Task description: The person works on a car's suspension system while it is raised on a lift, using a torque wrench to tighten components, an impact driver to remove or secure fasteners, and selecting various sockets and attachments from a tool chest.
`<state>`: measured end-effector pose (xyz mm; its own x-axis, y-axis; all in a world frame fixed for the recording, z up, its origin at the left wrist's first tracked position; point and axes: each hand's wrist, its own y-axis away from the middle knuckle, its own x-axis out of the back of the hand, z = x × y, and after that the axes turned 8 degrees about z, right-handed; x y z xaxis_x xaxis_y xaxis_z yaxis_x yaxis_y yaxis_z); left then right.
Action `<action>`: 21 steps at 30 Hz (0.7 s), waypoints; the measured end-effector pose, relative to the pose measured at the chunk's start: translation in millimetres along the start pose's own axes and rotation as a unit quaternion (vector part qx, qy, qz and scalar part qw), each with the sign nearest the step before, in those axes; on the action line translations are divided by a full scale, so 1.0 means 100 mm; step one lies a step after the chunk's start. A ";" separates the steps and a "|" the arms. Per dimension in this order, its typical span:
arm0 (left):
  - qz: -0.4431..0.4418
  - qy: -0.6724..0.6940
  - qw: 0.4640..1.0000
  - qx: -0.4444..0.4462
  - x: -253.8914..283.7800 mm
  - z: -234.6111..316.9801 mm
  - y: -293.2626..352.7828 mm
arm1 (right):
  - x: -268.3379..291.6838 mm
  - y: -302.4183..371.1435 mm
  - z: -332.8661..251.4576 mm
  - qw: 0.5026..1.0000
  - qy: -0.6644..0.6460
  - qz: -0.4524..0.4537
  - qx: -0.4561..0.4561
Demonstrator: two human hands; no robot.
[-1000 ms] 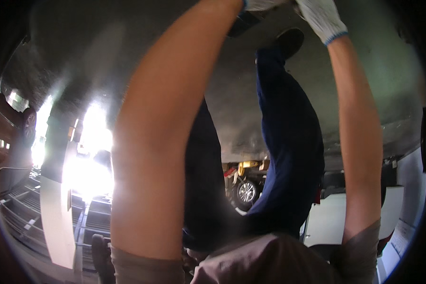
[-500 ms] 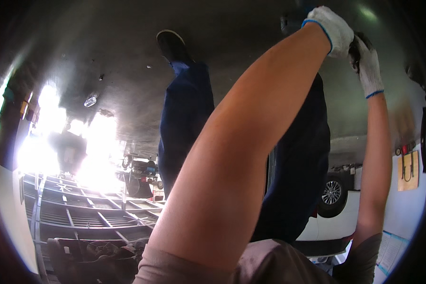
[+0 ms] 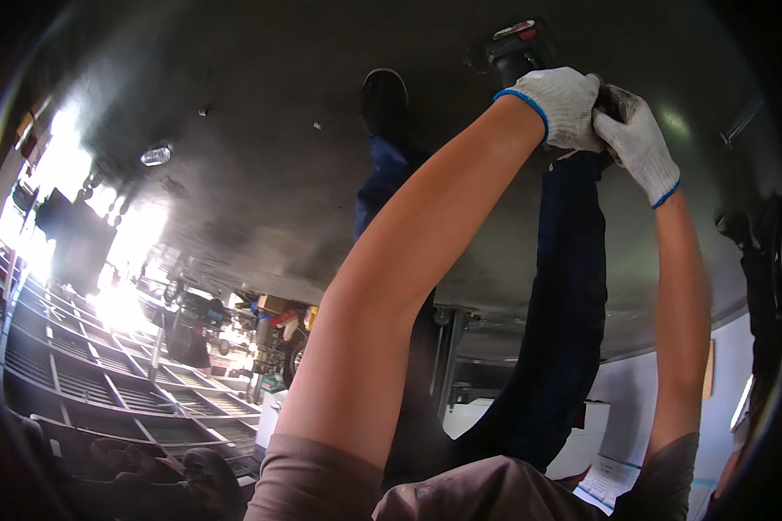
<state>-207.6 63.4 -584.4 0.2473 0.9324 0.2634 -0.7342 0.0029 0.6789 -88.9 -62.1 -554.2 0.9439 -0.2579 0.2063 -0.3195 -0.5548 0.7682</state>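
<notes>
Both my hands wear white knitted gloves with blue cuffs and are close together at the upper right. My left hand (image 3: 558, 106) is wrapped round a black cordless power tool (image 3: 520, 54); its battery end with a red patch sticks out beyond the glove. Right beside it, my right hand (image 3: 641, 143) is closed, with its thumb toward the left hand. A dark part lies between the two gloves, and I cannot make out what it is. The front end of the tool is hidden by the hands.
Legs in dark blue trousers (image 3: 573, 278) stand below the hands, with a dark shoe (image 3: 384, 94) to the left. A clear bottle (image 3: 156, 155) lies on the dark floor (image 3: 261, 174). At the right edge is a dark upright shape (image 3: 760, 286).
Both hands have moved left and a little down in the picture. The power tool's battery end now shows plainly beyond my left hand. The whole view has shifted.
</notes>
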 end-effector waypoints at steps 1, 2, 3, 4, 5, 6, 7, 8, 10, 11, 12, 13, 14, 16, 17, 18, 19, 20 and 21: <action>-0.007 0.017 1.000 -0.005 0.07 -0.08 0.03 | 0.01 -0.06 -0.19 0.996 0.032 -0.046 -0.067; 0.001 0.022 1.000 -0.002 0.12 -0.13 0.05 | -0.01 -0.10 -0.33 0.985 0.065 -0.090 -0.134; 0.002 0.030 1.000 -0.005 0.16 -0.15 0.04 | -0.05 -0.13 -0.31 0.987 0.059 -0.072 -0.131; 0.001 0.038 0.999 -0.010 0.18 -0.16 0.02 | -0.04 -0.15 -0.28 0.987 0.066 -0.074 -0.128; 0.026 0.040 0.999 -0.018 0.18 -0.20 0.00 | -0.04 -0.20 -0.27 0.988 0.065 -0.065 -0.123; 0.028 0.036 0.999 -0.022 0.17 -0.21 -0.03 | -0.05 -0.24 -0.28 0.989 0.064 -0.057 -0.118; 0.023 0.048 0.998 -0.022 0.14 -0.23 -0.07 | -0.11 -0.22 -0.35 0.988 0.076 -0.030 -0.131; 0.017 0.063 0.998 -0.023 0.11 -0.21 -0.11 | -0.07 -0.24 -0.22 0.992 0.053 -0.019 -0.111; 0.018 0.079 0.997 -0.019 0.11 -0.17 -0.16 | -0.01 -0.24 -0.13 0.989 0.038 0.023 -0.140; 0.000 0.071 0.997 -0.022 0.11 -0.15 -0.23 | 0.11 -0.27 0.04 0.987 0.052 0.041 -0.148; -0.018 0.055 0.998 -0.020 0.15 -0.17 -0.27 | 0.17 -0.33 0.23 0.984 -0.033 0.142 -0.105; -0.024 0.046 0.999 -0.011 0.13 -0.17 -0.27 | 0.38 -0.42 0.22 0.965 -0.003 0.220 -0.145; -0.020 0.048 0.999 -0.016 0.15 -0.09 -0.28 | 0.86 -0.52 0.36 0.957 -0.072 0.241 -0.148; -0.018 0.046 0.999 0.004 0.06 -0.04 -0.29 | 1.39 -0.54 0.42 0.966 -0.066 0.184 -0.171; -0.019 0.048 0.999 0.006 0.02 -0.03 -0.32 | 1.35 -0.52 0.30 0.962 -0.018 0.191 -0.193; 0.009 0.061 0.998 0.020 -0.03 -0.02 -0.36 | 1.27 -0.50 0.19 0.956 0.029 0.198 -0.215; 0.039 0.071 0.996 0.033 -0.03 -0.03 -0.42 | 1.19 -0.47 0.18 0.951 0.010 0.218 -0.219; 0.046 0.072 0.996 0.025 0.01 -0.01 -0.49 | 1.17 -0.45 0.19 0.945 -0.004 0.244 -0.220; 0.051 0.078 0.995 0.029 0.06 0.01 -0.56 | 1.22 -0.45 0.23 0.945 -0.016 0.250 -0.212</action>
<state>-164.4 68.6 -619.5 0.0684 0.9718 0.2259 -0.7110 -0.1113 0.6943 38.9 -86.7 -577.1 0.6783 -0.4309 0.5951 -0.6567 0.0077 0.7541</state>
